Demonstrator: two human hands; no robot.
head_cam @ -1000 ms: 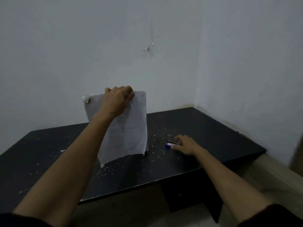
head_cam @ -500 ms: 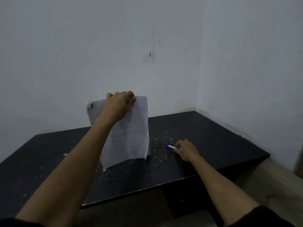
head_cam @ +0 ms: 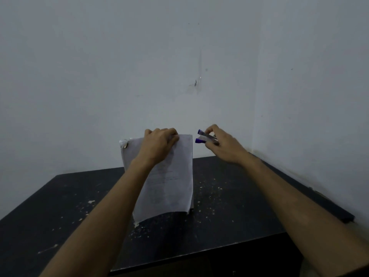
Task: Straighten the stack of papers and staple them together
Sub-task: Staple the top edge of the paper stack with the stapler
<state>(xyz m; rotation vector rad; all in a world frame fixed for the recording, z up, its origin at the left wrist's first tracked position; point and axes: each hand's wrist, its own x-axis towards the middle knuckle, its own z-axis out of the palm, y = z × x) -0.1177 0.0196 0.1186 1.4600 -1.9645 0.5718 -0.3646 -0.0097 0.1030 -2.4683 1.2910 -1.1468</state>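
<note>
A stack of white papers [head_cam: 171, 188] stands upright on its bottom edge on the black table [head_cam: 239, 212]. My left hand [head_cam: 159, 144] grips the stack's top edge from above. A small clip or pin [head_cam: 125, 145] sits at the papers' top left corner. My right hand [head_cam: 223, 145] holds a small stapler [head_cam: 204, 137] with purple tips in the air, its jaws apart and pointing left. The stapler's mouth is just right of the papers' top right corner, not touching it.
The table is strewn with small pale crumbs and scraps [head_cam: 207, 196]. It stands in a corner of two white walls [head_cam: 199, 82], which run along its back and right sides. Its front edge is near me, with a dark frame below.
My right hand has picked the stapler up off the table and raised it to the papers' top right corner. My left hand still holds the upright stack.
</note>
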